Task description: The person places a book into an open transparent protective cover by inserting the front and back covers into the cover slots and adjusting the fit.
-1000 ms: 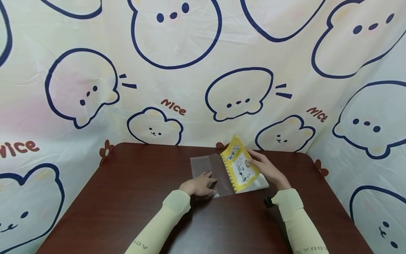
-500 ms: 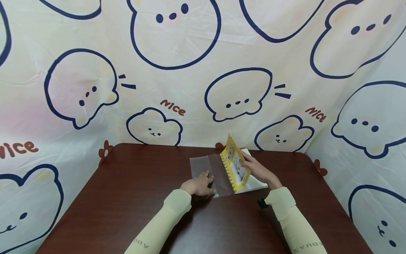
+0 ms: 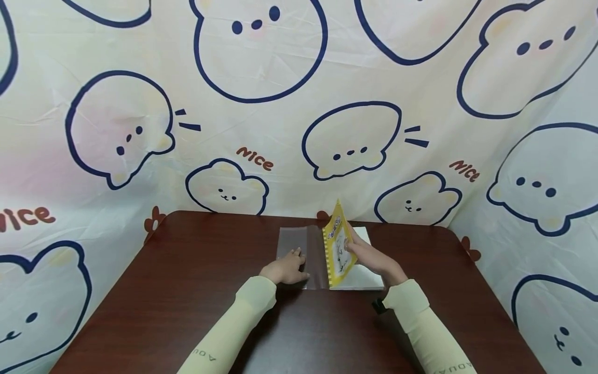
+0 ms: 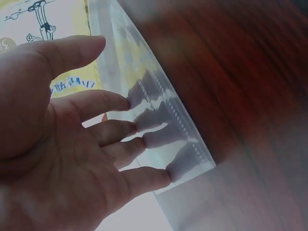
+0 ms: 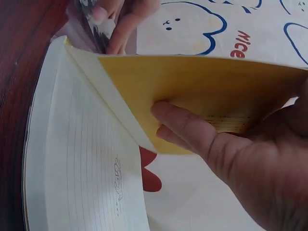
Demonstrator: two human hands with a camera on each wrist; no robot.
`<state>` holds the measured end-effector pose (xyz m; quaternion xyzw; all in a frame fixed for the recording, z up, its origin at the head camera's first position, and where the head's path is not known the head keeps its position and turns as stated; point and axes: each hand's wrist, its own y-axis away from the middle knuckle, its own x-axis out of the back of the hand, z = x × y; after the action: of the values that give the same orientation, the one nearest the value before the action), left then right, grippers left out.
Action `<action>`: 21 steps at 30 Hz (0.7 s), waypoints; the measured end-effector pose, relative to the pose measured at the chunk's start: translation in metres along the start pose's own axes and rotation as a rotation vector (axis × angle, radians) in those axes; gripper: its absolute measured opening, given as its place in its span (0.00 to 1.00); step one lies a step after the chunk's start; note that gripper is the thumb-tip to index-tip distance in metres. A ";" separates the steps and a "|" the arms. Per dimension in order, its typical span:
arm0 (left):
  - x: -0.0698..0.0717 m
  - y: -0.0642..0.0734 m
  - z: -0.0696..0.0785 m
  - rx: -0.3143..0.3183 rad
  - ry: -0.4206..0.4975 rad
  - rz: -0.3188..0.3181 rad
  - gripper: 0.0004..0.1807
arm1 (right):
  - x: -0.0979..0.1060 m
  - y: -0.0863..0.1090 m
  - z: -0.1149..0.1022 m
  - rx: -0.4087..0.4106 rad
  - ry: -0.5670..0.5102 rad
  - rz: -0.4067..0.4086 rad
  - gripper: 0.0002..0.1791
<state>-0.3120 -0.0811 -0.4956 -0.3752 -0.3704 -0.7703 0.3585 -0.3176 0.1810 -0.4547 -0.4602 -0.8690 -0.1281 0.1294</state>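
Note:
A notebook with a yellow front cover (image 3: 334, 259) lies on the table, its cover raised nearly upright from the lined white pages (image 5: 91, 159). My right hand (image 3: 371, 257) grips that cover by its free edge, thumb on the printed face and fingers against the yellow inner side (image 5: 192, 82). Left of the notebook, a clear plastic book cover (image 3: 317, 254) spreads flat. My left hand (image 3: 284, 269) rests on it with fingers spread and fairly straight. In the left wrist view, the fingertips touch the transparent flap (image 4: 163, 110) near its stitched-looking edge.
The dark brown wooden table (image 3: 187, 291) extends around both hands. Its back edge meets a pale cloth backdrop (image 3: 224, 124) printed with blue-outlined bear faces. A small black device (image 3: 379, 305) sits at the right wrist, by the cuff.
My right hand has moved left, swinging the yellow cover more upright and baring more white page. Notebook and plastic cover have turned straighter and shifted slightly left, along with my left hand.

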 end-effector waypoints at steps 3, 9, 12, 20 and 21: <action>0.001 -0.001 -0.004 -0.015 0.014 0.003 0.35 | -0.004 -0.003 -0.002 -0.004 0.016 0.021 0.37; 0.004 0.002 -0.006 -0.042 0.018 0.011 0.35 | -0.007 -0.014 0.002 0.072 0.182 0.050 0.37; 0.005 0.003 -0.006 -0.045 0.001 0.015 0.36 | -0.010 -0.020 0.003 0.130 0.308 0.082 0.39; 0.004 0.001 -0.011 -0.018 -0.011 0.068 0.45 | -0.025 -0.027 -0.003 0.077 0.652 0.054 0.45; 0.004 0.000 -0.013 -0.011 -0.007 0.076 0.46 | -0.028 -0.028 -0.004 0.061 0.693 0.045 0.46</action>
<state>-0.3178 -0.0936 -0.4982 -0.3936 -0.3528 -0.7571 0.3840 -0.3255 0.1432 -0.4636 -0.4042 -0.7664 -0.2480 0.4333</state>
